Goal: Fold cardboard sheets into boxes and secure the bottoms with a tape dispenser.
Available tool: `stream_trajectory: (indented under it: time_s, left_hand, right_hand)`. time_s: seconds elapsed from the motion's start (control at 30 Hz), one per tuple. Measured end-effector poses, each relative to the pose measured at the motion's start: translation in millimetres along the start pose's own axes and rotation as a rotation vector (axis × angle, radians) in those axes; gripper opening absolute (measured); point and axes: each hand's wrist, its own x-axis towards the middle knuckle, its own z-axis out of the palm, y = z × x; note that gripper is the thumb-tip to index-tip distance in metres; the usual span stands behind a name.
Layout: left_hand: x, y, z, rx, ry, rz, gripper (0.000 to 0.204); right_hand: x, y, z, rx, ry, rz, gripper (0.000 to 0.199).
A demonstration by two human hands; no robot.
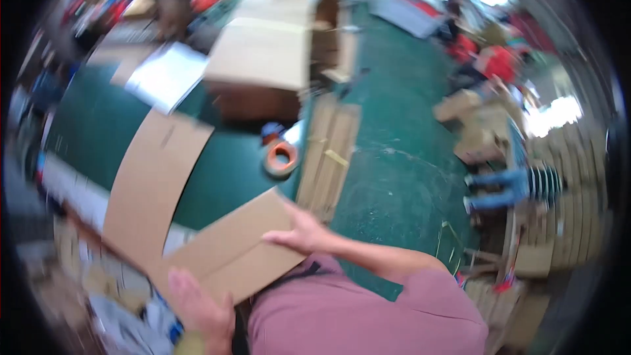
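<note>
A folded piece of brown cardboard (227,250) is tilted in front of my body, with a crease along its length. My right hand (299,230) grips its far right end, thumb lying on the upper face and the other fingers around the edge. At the near left end is my left hand (200,306), blurred by motion, its fingers stretched out against the cardboard and the thumb apart. Beyond it, a long flat cardboard sheet (154,177) lies on the green table (85,115). A roll of tape (281,159) with an orange core rests near the table's right edge.
A large cardboard box (263,46) stands at the far side, with white papers (167,75) to its left. Flat cardboard strips (328,158) lie beside the table, next to the green floor (401,177). A person in blue trousers (503,187) is at the right, near stacked cardboard (572,197).
</note>
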Motion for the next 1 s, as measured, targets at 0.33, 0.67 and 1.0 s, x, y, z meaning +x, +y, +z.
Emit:
stream_trajectory:
  time_s: [0.33, 0.67, 1.0]
  left_hand:
    - [21, 5, 20, -0.147, -0.013, -0.165, 0.080]
    - [18, -1, 24, -0.112, 0.049, -0.172, 0.072]
    - [13, -1, 31, -0.127, 0.062, -0.214, 0.070]
  right_hand:
    - [111, -117, 59, -0.478, -0.275, -0.697, 0.055]
    - [121, -133, 156, -0.700, -0.739, -0.469, 0.052]
    - [154, -106, 60, -0.400, -0.236, -0.304, 0.037]
